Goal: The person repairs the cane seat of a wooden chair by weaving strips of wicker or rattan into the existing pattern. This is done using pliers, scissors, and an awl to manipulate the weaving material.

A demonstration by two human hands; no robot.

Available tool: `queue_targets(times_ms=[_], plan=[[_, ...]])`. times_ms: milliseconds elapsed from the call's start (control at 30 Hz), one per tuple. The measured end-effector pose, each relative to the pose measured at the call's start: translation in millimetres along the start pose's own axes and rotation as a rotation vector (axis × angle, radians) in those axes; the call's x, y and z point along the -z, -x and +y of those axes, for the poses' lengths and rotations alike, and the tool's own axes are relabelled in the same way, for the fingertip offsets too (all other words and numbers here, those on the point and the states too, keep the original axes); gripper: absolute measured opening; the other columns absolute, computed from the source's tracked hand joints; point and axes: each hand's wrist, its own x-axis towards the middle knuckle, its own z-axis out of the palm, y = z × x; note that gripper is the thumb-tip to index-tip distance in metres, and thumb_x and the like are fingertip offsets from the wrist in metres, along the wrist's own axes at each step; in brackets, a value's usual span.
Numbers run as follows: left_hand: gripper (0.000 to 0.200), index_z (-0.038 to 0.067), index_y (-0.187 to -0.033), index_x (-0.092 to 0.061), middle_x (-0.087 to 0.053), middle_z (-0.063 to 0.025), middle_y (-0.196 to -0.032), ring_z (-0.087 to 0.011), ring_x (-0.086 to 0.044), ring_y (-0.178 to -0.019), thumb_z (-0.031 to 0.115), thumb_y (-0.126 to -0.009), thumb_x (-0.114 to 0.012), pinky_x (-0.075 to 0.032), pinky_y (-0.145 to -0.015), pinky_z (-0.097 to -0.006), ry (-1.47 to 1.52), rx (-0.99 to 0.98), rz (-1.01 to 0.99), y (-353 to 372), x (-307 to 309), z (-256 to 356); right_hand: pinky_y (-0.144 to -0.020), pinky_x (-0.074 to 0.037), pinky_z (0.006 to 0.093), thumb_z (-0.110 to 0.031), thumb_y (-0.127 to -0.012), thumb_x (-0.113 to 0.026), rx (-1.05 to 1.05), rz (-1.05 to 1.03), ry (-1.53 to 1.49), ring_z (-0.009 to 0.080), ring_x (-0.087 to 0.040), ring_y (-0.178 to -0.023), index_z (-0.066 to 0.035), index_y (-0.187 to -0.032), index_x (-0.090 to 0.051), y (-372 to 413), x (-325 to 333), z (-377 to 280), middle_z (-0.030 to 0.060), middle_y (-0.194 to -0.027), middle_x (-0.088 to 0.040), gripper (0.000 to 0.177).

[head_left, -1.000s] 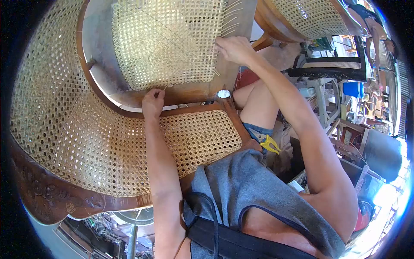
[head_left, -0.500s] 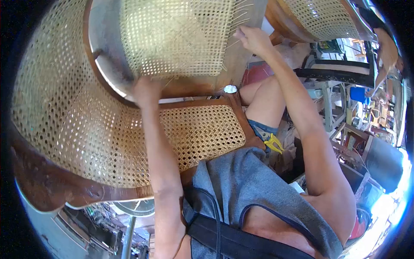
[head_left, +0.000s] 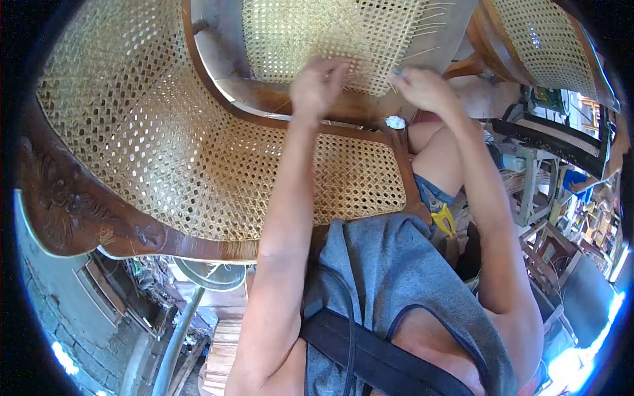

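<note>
Beyond the curved cane-webbed chair back [head_left: 165, 145], a pale straw-coloured woven cane panel [head_left: 304, 39] lies across a brown wooden frame [head_left: 264, 96], its mesh fine and open, with loose strand ends fanning out along its right side. The left hand [head_left: 319, 88], blurred, is curled at the panel's near edge, and the right hand [head_left: 421, 88] has its fingers drawn together by the near right corner; whether either grasps a strand cannot be told.
</note>
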Motion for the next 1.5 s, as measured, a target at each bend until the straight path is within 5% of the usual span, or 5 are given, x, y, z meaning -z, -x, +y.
queue_targets(times_ms=[300, 1167, 1367, 1433, 1500], plan=[[0.025, 0.010, -0.096, -0.075, -0.073, -0.0105, -0.092, -0.0198, -0.069, -0.080, 0.030, -0.081, -0.075, -0.053, -0.072, -0.0287, 0.114, 0.278, 0.048, 13, -11, -71, -0.078, -0.053, 0.0489, -0.006, -0.084, -0.050, 0.072, 0.032, -0.017, 0.0412, -0.067, -0.089, 0.007, -0.092, -0.067, -53, -64, -67, 0.0288, -0.093, -0.066, 0.023], [0.034, 0.010, -0.099, -0.073, -0.072, -0.0103, -0.091, -0.0277, -0.069, -0.083, 0.041, -0.085, -0.067, -0.053, -0.073, -0.0363, 0.061, 0.380, -0.120, 14, -7, -73, -0.086, -0.052, 0.0439, -0.005, -0.083, -0.052, 0.017, -0.060, 0.192, 0.0366, -0.066, -0.099, 0.005, -0.097, -0.069, -62, -48, -109, 0.0254, -0.105, -0.066, 0.024], [0.026, 0.015, -0.096, -0.073, -0.070, -0.0107, -0.096, -0.0305, -0.067, -0.089, 0.038, -0.084, -0.066, -0.053, -0.076, -0.0398, 0.159, 0.297, -0.049, 14, -22, -76, -0.081, -0.053, 0.0435, -0.005, -0.082, -0.052, -0.027, -0.170, 0.161, 0.0362, -0.067, -0.097, 0.006, -0.095, -0.069, -59, -39, -115, 0.0263, -0.099, -0.067, 0.023], [0.026, 0.015, -0.095, -0.073, -0.070, -0.0108, -0.096, -0.0304, -0.067, -0.089, 0.038, -0.084, -0.066, -0.053, -0.076, -0.0400, 0.119, 0.267, -0.033, 15, -24, -70, -0.080, -0.053, 0.0438, -0.006, -0.083, -0.050, -0.059, -0.208, -0.011, 0.0365, -0.069, -0.083, 0.009, -0.089, -0.068, -61, -39, -116, 0.0233, -0.078, -0.069, 0.024], [0.026, 0.015, -0.094, -0.073, -0.070, -0.0108, -0.096, -0.0304, -0.067, -0.089, 0.038, -0.084, -0.067, -0.053, -0.076, -0.0402, 0.083, 0.232, -0.019, 14, -23, -65, -0.080, -0.053, 0.0433, -0.007, -0.083, -0.051, -0.103, -0.224, -0.018, 0.0363, -0.068, -0.089, 0.007, -0.090, -0.068, -64, -41, -116, 0.0250, -0.088, -0.068, 0.023]])
